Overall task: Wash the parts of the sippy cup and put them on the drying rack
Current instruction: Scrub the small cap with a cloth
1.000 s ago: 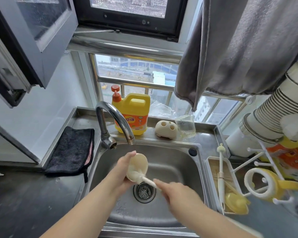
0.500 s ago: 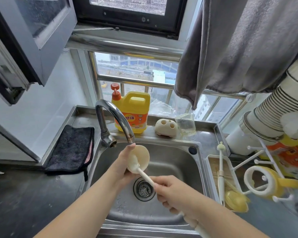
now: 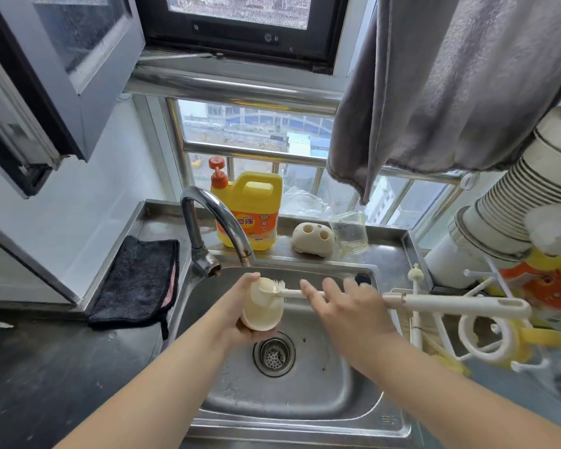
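Over the steel sink (image 3: 305, 400), my left hand (image 3: 237, 315) grips a cream, rounded sippy cup part (image 3: 263, 314) just below the faucet spout. My right hand (image 3: 347, 306) holds a long white bottle brush (image 3: 460, 304) lying level, handle pointing right. Its bristle head touches the top rim of the cup part. The fingers of my right hand look spread over the shaft, and the thumb is hidden. At the right stands the white drying rack (image 3: 441, 332), with a yellow handled cup piece (image 3: 493, 338) hung on its pegs.
A curved faucet (image 3: 214, 215) rises at the sink's back left, with no water visible. Behind it stand a yellow detergent jug (image 3: 250, 215), a cream holder (image 3: 313, 238) and a clear glass (image 3: 350, 231). A black cloth (image 3: 136, 283) lies at the left and a grey towel (image 3: 450, 92) hangs overhead.
The brush has swung from pointing toward me to lying level, handle out to the right. My right hand rose and moved right. My left hand tilted the cup part more upright.
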